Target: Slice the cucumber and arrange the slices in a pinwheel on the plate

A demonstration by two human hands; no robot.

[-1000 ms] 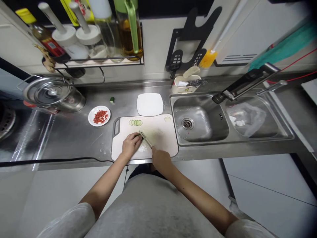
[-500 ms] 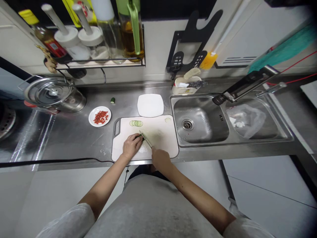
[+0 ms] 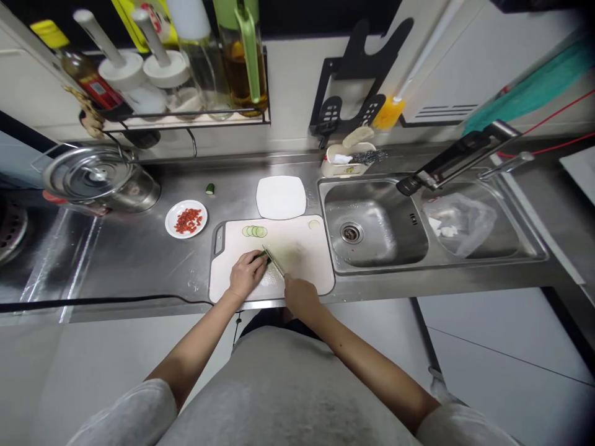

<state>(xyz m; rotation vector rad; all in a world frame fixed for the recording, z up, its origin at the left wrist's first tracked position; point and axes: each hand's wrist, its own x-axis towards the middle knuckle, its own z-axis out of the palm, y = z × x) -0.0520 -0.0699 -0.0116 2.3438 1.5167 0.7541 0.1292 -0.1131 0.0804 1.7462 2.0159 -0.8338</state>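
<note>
The left hand is clamped on a dark green cucumber piece, fingers bunched over it near the middle of the board; that grip probably serves to stop it rolling. Much of the piece is hidden under the fingers, so its length cannot be told. The right hand is closed around the handle of a knife, whose blade slants away to the left, its far part just beside the cucumber piece (whether edge and skin touch is too small to tell). With the handle by the board's near edge, the wrist seems to have free room to work.

A short row of overlapping slices lies beyond the left hand, likely there to leave the middle of the board clear for the blade. A lone slice lies in the far right corner.

The white plate sits just beyond the board, within easy reach. On the table to the left, a dish holds chopped red bits, presumably kept apart from the green. Behind it lies a cucumber end, off the board and seemingly set aside.
</note>
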